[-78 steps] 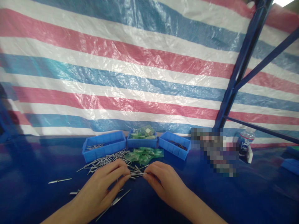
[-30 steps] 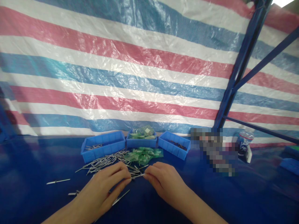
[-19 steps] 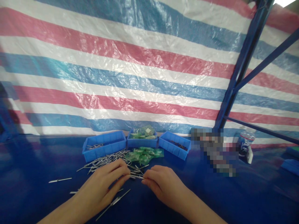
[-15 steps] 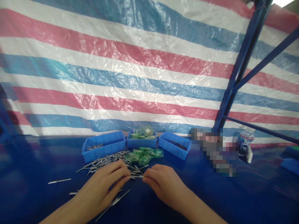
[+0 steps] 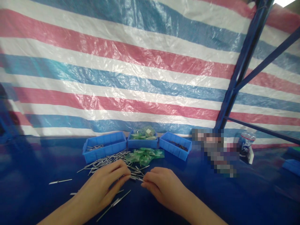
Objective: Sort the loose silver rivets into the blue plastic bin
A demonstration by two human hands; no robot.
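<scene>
My left hand (image 5: 110,181) is closed in a pinch over the front of a heap of silver blind rivets (image 5: 105,161). My right hand (image 5: 164,184) is pinched too, a short gap to the right. A thin blind rivet (image 5: 138,179) spans the gap, its ends hidden at the fingertips of both hands. More rivets lie just behind the fingers. Loose rivets (image 5: 115,202) rest below my left hand, and a single rivet (image 5: 60,181) lies farther left. Behind the heap are green plastic packets (image 5: 145,155).
Along the back stand a blue bin (image 5: 105,142) with some rivets, a bin (image 5: 142,143) of green packets, and a bin (image 5: 175,146) with dark small pieces. A labelled plastic jar (image 5: 247,143) stands at right. A striped sheet (image 5: 140,68) hangs behind the blue table.
My right fingertips have shifted slightly, with the thumb a little lower and farther apart from the finger. The rivet between the hands now slopes down to the right. My left hand hardly moves.
</scene>
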